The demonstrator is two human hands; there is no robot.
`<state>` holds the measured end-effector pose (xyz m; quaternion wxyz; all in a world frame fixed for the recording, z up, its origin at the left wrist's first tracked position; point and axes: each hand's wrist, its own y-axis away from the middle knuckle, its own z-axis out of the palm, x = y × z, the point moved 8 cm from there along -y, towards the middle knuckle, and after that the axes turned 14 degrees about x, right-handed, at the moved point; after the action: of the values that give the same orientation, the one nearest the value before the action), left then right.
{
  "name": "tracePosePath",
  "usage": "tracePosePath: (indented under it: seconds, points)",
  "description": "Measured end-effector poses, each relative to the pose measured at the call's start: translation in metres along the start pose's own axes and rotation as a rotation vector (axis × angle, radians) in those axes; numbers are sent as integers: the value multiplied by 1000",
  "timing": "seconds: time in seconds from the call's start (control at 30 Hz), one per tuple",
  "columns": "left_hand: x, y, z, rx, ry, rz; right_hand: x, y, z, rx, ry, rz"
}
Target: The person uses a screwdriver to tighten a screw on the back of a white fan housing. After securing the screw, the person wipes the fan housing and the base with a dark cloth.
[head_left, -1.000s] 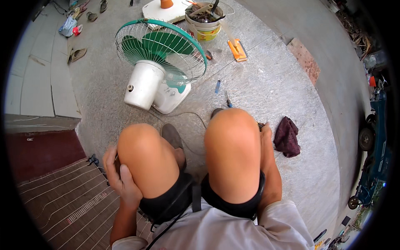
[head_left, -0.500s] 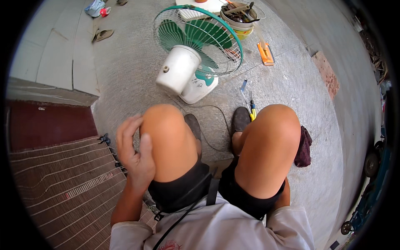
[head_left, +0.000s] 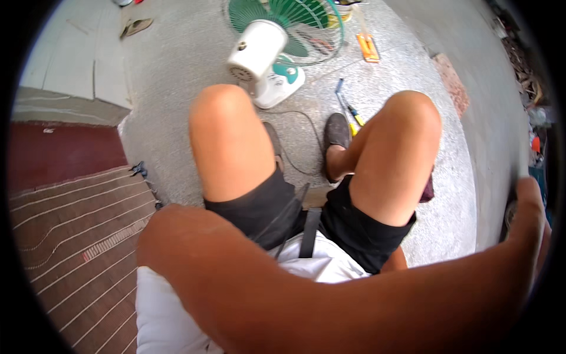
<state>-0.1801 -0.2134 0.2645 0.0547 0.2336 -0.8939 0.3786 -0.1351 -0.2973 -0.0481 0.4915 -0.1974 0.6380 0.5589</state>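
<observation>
Standing on grainy grey concrete point(head_left: 171, 88): white fan point(head_left: 258, 50), curved wire cage point(head_left: 315, 32).

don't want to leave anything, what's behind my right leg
A patch of dark maroon cloth shows past the outer side of your right leg. The leg covers the rest, so its full shape, and anything else covered, can't be seen.

Found the fan point(head_left: 268, 44) white in housing point(head_left: 257, 50) and base point(head_left: 274, 91), green in blades point(head_left: 244, 13). Noted brown mat point(head_left: 88, 242) with pale stripes, maroon wall section point(head_left: 65, 156), black shorts point(head_left: 253, 212), white shirt point(head_left: 162, 312). Recorded orange on the flat tool point(head_left: 368, 48), yellow on the screwdriver point(head_left: 359, 120).
</observation>
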Motion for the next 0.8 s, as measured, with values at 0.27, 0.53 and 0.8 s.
tracePosePath:
  seconds: [0.27, 0.53, 0.8]
  points:
    - [1, 6, -6, -28, -79, -13, -3, -3, -5, 100, -83, 55]
    - [-74, 1, -21, 109, -106, -198, 73, -103, -165, 603, -366, 197]
    - [-69, 51, -150, 616, 968, -348, 119, -168, -188, 662, -478, 279]
